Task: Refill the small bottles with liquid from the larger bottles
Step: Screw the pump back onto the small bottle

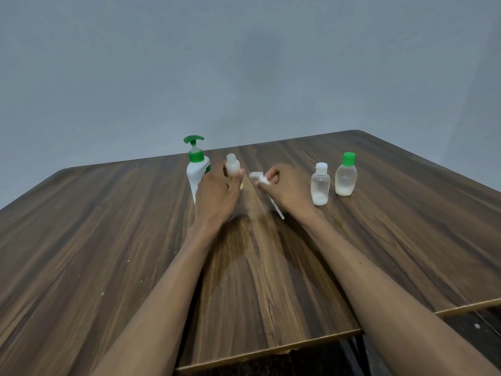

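Head view: I am gripping the uncapped small bottle (232,169) with my left hand (217,192), right hand (287,189) pinching its spray cap (260,178); refilling judged barely begun.

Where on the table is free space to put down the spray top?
Bare wood lies left of the pump bottle, and near the front edge of the table between the forearms. Behind the white-capped bottle and green-capped bottle is also free. Crowded: around the open small bottle and both hands.

At the centre of the frame an uncapped small bottle (233,169) is gripped by the left hand (217,194), and a white spray top (260,179) with its tube is held by the right hand (287,189). A green-pumped white bottle (197,169) is seen just left, two capped small bottles (320,184) (346,175) right, on the wooden table (108,240).
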